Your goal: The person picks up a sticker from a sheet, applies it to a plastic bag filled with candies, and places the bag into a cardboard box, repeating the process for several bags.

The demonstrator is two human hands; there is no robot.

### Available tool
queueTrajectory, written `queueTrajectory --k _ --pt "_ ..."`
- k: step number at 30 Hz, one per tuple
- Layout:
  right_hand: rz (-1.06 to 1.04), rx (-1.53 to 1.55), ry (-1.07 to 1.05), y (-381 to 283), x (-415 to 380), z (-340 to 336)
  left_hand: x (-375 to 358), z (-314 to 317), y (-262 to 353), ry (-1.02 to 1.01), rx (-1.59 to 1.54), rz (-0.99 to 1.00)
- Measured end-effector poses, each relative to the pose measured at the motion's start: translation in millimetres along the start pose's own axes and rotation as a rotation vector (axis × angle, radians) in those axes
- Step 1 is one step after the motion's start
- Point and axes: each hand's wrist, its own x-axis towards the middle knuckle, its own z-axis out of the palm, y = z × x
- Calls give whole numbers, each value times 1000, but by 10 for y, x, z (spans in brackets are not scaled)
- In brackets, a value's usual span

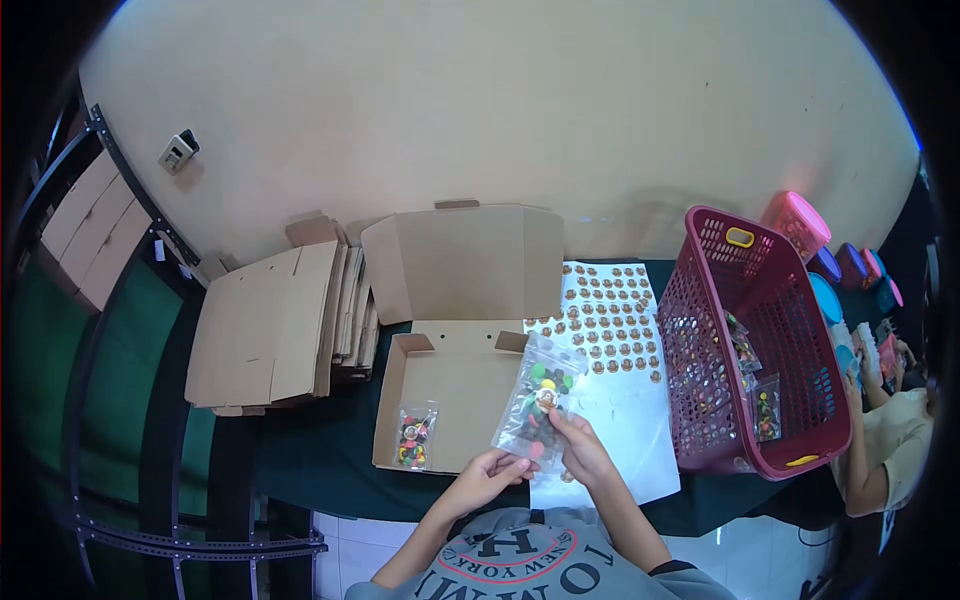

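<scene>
A clear plastic bag of colourful candies (530, 410) is between my hands, tilted over the right side of an open cardboard box (455, 370). My left hand (490, 478) pinches the bag's lower edge. The fingers of my right hand (582, 447) grip the bag's right side, the thumb by a round brown-and-white sticker (546, 399) on its front. Another small bag of candies (412, 437) lies in the box's left front corner. Beside the box, a white sheet with rows of round stickers (620, 420) lies partly under my right hand.
Flattened cardboard boxes (265, 330) are stacked at the left. On the right stands a maroon plastic basket (700, 400) with several candy bags inside. Beyond it are colourful lidded tubs (800, 225) and another person (890, 440). A dark green cloth (310, 455) covers the table.
</scene>
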Motion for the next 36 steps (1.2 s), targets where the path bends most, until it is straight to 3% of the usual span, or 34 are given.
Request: queueTrajectory --k 3,7,12,15,17,19,21,24,25,27,31,34,36 --pt "-65 -189 -8 9 13 -59 -44 -24 50 138 -87 69" --pt "-99 -352 12 25 36 -19 28 -180 -3 63 -51 45" --pt "-107 -475 -9 -121 69 92 51 -272 -127 113 -87 87" --pt "-76 -504 -81 -44 278 -94 12 -398 -190 175 67 116" --pt "-37 -495 -109 79 444 -183 -12 -502 -186 336 292 151" --pt "46 -446 -8 285 604 -275 -32 -650 -277 581 454 222" --pt "73 -530 6 458 748 -331 -81 -936 -481 688 709 246" --pt "200 -642 -26 814 981 -342 -229 -1222 -705 758 774 165" --pt "205 -635 -30 935 1046 -335 -287 -1221 -726 760 779 158" --pt "432 -574 -43 1161 1188 -315 -408 -1243 -730 747 948 61" --pt "597 -538 -141 1757 1509 -423 -434 -1313 -986 690 783 -21" --pt "721 -356 -84 2039 1610 -364 -380 -1316 -1081 708 764 16" --pt "699 -857 -240 2145 1656 -436 -297 -1334 -1132 669 833 32"
